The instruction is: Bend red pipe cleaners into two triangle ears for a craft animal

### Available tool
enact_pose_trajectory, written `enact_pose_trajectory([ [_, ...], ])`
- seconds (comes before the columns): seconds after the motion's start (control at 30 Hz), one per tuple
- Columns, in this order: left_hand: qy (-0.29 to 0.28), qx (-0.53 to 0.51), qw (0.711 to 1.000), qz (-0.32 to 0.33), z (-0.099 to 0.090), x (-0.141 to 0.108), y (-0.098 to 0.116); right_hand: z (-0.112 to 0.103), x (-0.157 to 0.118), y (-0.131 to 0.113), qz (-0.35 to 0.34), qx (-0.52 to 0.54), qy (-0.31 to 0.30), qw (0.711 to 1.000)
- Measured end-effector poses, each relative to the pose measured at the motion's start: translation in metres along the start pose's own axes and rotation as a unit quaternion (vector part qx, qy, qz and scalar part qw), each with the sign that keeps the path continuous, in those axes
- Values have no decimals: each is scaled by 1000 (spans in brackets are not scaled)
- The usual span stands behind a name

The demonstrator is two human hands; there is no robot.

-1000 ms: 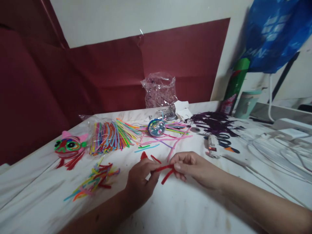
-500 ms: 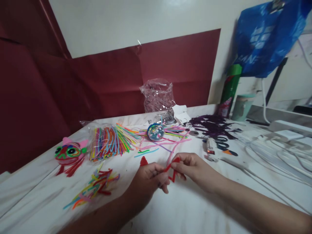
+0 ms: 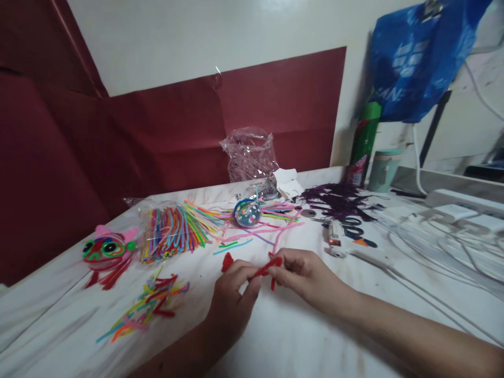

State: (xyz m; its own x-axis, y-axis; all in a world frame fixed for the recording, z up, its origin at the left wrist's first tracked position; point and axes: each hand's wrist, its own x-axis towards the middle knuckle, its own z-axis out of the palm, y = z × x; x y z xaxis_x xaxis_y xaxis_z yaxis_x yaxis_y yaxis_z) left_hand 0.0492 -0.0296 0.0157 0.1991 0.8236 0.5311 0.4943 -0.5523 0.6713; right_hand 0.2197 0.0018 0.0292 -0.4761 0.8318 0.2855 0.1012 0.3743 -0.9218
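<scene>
Head: red strip [image 3: 271,266] less vis

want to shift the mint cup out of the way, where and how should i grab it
I'd wrap the side wall of the mint cup below its lid, coming from the near side: it stands upright, with the green can close on its left. The right hand holds a red fuzzy stem, so would need freeing first.
</scene>
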Motion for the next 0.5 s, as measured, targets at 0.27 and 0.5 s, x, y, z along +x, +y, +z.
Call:
enact_pose_trajectory([
  [0.27, -6, -51, 997, -57, -2, -7, 3, 4, -5, -4, -66, -83, 10, 994],
  [0.5, 14, -56, 993, -104, -4, -1, -1, 4, -6, -5, -142, -147, 38, 978],
])
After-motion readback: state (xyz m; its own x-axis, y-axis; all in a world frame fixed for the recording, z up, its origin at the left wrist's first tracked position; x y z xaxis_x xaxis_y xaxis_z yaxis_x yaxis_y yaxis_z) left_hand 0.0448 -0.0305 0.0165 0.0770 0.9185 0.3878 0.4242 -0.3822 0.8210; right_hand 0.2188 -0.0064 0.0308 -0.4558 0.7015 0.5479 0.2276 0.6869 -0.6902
